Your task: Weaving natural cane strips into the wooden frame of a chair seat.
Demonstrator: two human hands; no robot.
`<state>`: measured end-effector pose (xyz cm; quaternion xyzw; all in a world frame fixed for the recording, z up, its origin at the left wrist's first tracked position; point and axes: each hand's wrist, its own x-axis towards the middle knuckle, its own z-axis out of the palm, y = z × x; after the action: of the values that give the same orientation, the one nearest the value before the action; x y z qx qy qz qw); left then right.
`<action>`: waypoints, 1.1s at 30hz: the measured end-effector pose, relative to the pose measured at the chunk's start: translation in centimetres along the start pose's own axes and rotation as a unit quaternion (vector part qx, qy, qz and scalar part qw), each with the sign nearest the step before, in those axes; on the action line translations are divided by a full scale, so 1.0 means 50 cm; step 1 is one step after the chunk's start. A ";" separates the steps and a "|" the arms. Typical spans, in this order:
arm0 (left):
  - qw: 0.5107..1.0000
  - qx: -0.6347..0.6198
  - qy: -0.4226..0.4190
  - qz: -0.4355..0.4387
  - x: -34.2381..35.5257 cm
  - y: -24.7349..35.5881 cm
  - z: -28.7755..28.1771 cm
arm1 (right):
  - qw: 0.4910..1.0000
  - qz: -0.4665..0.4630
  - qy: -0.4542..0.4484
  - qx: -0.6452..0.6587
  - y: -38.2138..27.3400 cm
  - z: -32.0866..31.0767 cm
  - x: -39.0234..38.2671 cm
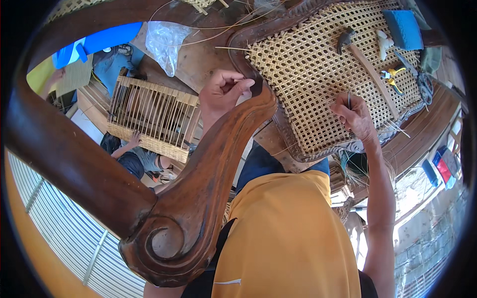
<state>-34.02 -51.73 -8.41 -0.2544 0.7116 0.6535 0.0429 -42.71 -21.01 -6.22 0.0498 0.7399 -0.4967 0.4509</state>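
Note:
A woven cane panel [308, 74] in a carved dark wooden frame [285, 130] lies in front of me. My left hand [222, 95] is at the frame's left edge, thumb and fingers pinched; whatever is between them is too small to tell. Over the cane, my right hand [354, 116] is closed, and a thin dark rod-like piece [349, 99] sticks up from its fingers. A hammer [373, 77] rests on the weave to the right of that hand. Beyond it lie yellow-handled pliers [396, 82], dark-handled scissors [425, 89] and a blue block [403, 30].
A scrolled wooden arm [198, 174] crosses the left foreground. A clear plastic bag [166, 43] and loose cane strands lie at the top. Farther left, another person's hand [134, 140] touches a partly woven slatted frame [154, 107]. Cane ends poke out from the panel's edges.

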 end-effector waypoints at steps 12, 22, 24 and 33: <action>0.971 -0.104 0.215 0.010 -0.069 0.029 0.004 | 0.935 -0.235 0.190 -0.188 -0.099 0.058 -0.048; 0.964 -0.100 0.157 -0.191 -0.309 0.081 0.160 | 0.900 -0.327 -0.133 -0.255 -0.075 0.162 -0.098; 0.959 -0.109 0.163 -0.203 -0.292 0.092 0.183 | 0.902 -0.334 -0.135 -0.239 -0.074 0.153 -0.090; 0.962 -0.099 0.240 -0.087 -0.225 0.082 0.261 | 0.942 -0.230 -0.196 -0.147 -0.127 0.094 -0.038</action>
<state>-29.50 -35.80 -2.12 -0.4679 0.6082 0.6338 -0.0979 -41.97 -27.16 -0.95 -0.2869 0.6932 -0.4726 0.4623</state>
